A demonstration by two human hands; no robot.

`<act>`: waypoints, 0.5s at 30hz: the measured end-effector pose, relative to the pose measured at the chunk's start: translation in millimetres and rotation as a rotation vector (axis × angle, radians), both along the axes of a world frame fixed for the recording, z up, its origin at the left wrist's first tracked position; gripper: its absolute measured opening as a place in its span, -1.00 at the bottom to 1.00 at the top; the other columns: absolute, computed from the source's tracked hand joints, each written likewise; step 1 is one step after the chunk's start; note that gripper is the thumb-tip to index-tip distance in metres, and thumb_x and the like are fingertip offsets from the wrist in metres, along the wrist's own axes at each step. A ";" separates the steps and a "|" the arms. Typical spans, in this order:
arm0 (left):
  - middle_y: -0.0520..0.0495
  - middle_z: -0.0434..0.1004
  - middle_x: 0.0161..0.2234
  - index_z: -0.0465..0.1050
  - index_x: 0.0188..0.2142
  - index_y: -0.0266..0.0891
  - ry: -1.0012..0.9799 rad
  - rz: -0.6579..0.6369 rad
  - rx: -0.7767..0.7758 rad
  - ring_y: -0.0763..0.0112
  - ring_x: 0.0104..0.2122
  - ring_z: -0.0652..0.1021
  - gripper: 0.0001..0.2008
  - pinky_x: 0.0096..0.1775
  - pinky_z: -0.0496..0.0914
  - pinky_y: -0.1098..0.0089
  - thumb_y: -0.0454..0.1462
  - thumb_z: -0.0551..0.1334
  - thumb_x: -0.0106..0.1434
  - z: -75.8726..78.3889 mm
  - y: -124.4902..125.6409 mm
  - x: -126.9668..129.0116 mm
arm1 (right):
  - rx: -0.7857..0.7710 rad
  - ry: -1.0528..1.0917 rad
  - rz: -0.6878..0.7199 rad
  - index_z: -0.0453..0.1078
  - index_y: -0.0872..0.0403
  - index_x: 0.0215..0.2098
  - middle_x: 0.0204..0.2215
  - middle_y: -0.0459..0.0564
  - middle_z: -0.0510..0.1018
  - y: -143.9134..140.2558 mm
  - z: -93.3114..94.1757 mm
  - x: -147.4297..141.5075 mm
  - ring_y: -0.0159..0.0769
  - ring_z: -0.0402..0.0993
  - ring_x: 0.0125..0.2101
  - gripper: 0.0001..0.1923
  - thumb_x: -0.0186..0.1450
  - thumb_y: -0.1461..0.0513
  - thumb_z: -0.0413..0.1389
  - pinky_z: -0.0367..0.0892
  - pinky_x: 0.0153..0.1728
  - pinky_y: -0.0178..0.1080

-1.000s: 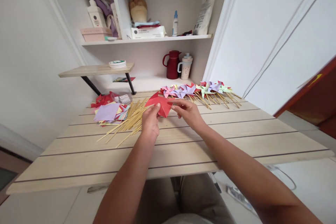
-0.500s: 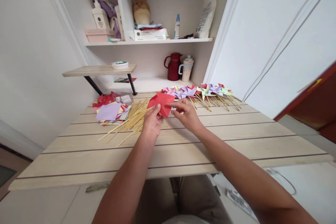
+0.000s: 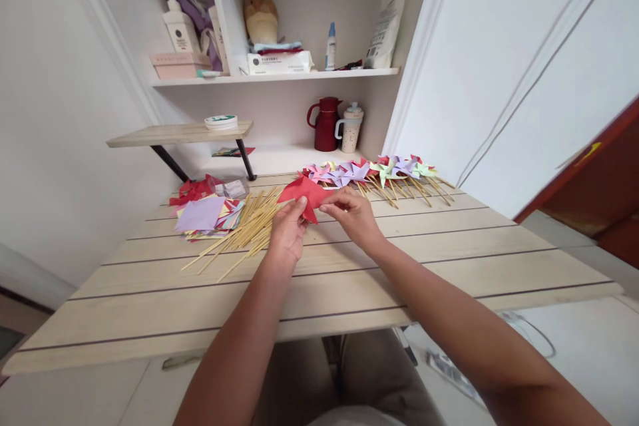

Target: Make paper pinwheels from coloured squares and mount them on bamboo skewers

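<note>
A piece of red paper (image 3: 310,194) with cut, pointed corners is held up above the middle of the table. My left hand (image 3: 288,226) grips its lower left part, thumb on the near face. My right hand (image 3: 350,211) pinches at its right corner between thumb and fingertips. Just left of my left hand lies a loose heap of thin wooden sticks (image 3: 249,226). Beyond the hands, finished paper pinwheels (image 3: 344,174) in pink, purple, green and red lie in a row, their sticks pointing towards me.
A stack of coloured paper squares (image 3: 200,214) lies on the left of the table (image 3: 349,286), with a clear plastic box (image 3: 232,188) behind it. A small riser (image 3: 174,133) stands at the back left. A red jug (image 3: 326,125) and a speckled cup (image 3: 352,128) stand at the back.
My right fingers have closed onto the paper's right corner, where before the index finger reached across it. The paper looks more tilted and folded. The view has shifted slightly.
</note>
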State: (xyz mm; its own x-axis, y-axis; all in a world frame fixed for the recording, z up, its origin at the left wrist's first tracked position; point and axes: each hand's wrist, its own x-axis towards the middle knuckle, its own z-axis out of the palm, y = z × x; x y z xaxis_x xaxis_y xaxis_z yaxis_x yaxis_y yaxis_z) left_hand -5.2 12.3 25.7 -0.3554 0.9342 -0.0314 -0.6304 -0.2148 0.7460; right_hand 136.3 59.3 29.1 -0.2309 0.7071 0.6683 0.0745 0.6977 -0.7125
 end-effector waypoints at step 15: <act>-0.04 0.63 -0.40 0.61 -0.41 -0.24 0.321 0.174 0.047 0.43 -0.37 0.56 -0.75 -0.25 0.40 0.42 -0.20 0.54 -0.06 6.2 -4.2 10.0 | 0.001 -0.029 -0.098 0.60 -0.02 -0.45 -0.49 -0.05 0.48 1.8 7.6 6.7 -0.24 0.36 -0.38 -0.71 0.29 -0.01 0.25 0.29 -0.32 -0.17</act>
